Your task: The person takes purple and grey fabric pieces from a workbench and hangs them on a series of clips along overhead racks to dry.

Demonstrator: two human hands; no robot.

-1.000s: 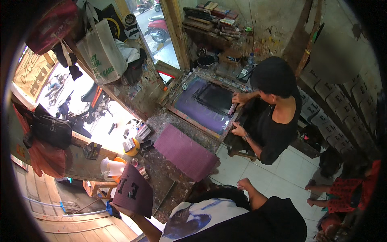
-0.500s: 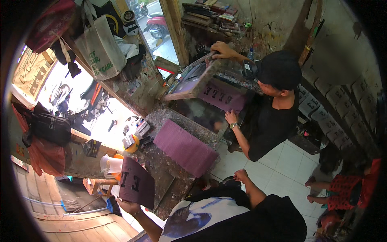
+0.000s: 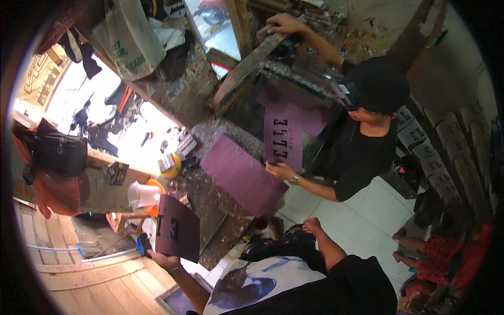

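Observation:
My left hand (image 3: 165,260) grips the lower edge of a purple ribbed sheet (image 3: 179,231) with black lettering, held upright at the lower left. My right hand (image 3: 312,226) hangs in front of my body over the tiled floor, its fingers curled and nothing showing in them. A plain purple sheet (image 3: 244,176) lies on the stained worktable between me and a co-worker. The co-worker's near hand (image 3: 281,171) holds another printed purple sheet (image 3: 282,135). With the far hand (image 3: 285,23) the co-worker keeps a wooden frame (image 3: 244,68) tilted up, above more purple material (image 3: 315,113).
At the table's left stand an orange container (image 3: 152,210) with a pale plastic cup (image 3: 143,195), and a yellow round container (image 3: 171,166). Printed pieces (image 3: 428,152) line the right wall. Another person in red (image 3: 441,257) sits at the lower right.
The co-worker has raised the wooden frame higher and drawn a printed purple sheet out from under it toward the near side. My hands stay about where they were.

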